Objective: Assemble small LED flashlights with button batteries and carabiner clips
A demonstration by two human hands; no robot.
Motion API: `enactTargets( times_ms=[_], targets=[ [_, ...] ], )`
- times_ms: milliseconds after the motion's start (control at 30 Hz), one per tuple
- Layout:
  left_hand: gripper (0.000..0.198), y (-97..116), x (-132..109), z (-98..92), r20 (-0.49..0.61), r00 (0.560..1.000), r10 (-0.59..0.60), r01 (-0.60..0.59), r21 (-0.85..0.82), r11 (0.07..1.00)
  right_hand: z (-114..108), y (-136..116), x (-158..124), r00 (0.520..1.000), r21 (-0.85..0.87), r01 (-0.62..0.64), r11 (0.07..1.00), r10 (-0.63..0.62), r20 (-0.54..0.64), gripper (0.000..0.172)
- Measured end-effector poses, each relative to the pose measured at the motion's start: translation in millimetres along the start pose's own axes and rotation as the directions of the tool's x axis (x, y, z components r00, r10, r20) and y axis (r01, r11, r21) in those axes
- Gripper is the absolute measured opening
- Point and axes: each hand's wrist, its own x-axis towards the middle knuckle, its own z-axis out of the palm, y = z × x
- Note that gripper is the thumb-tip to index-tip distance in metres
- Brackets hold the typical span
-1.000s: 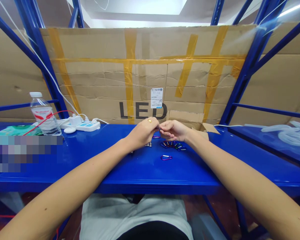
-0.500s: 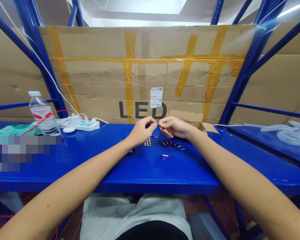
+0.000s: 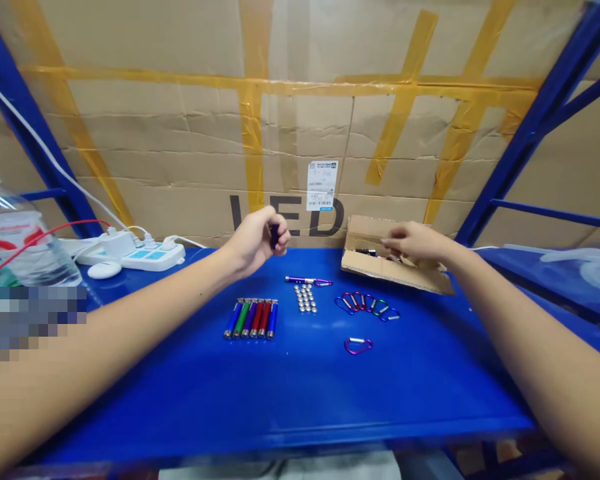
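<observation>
My left hand (image 3: 260, 241) is raised over the back of the table, its fingers curled round a dark purple tube (image 3: 275, 235), mostly hidden in the grip. Over the open cardboard box (image 3: 395, 268) my right hand (image 3: 420, 243) has its slightly blurred fingers apart, pointing down inside; nothing shows in them. A black and silver tube (image 3: 366, 252) lies in that box. On the table are a row of coloured metal penlights (image 3: 251, 319), a purple penlight with a carabiner (image 3: 305, 281), rows of silver button cells (image 3: 305, 298), a fan of carabiners (image 3: 367, 303) and a single purple carabiner (image 3: 359, 345).
At the left stand a water bottle (image 3: 25, 233) and a white power strip (image 3: 145, 257) with plugs and cords. A large taped cardboard sheet (image 3: 180, 153) backs the blue table (image 3: 290, 393). Blue rack posts (image 3: 525, 143) rise on both sides. Clear plastic (image 3: 587, 263) lies far right.
My hands have parted. The right one has moved right to the box, no longer showing the small silver piece; the left has drawn left with the tube. The view has come closer and lower.
</observation>
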Motion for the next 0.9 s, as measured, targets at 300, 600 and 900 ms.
enactTargets(
  times_ms=[300,600,900],
  targets=[
    [0.023,-6,-42,-46.6,-0.044,0.993,-0.107,0.108,0.012,0.994,-6,-10,-12,0.994,-0.018,-0.01,1.0,0.012,0.107,0.026],
    [0.023,9,-36,-53.7,-0.159,0.986,0.041,0.003,0.266,0.964,-65,45,-2,0.997,-0.172,-0.059,0.983,0.066,0.033,0.028],
    [0.023,8,-23,-74.3,-0.103,0.988,0.112,-0.017,0.659,0.752,-15,59,-18,0.956,-0.231,-0.249,0.941,0.276,0.095,0.04]
  ],
)
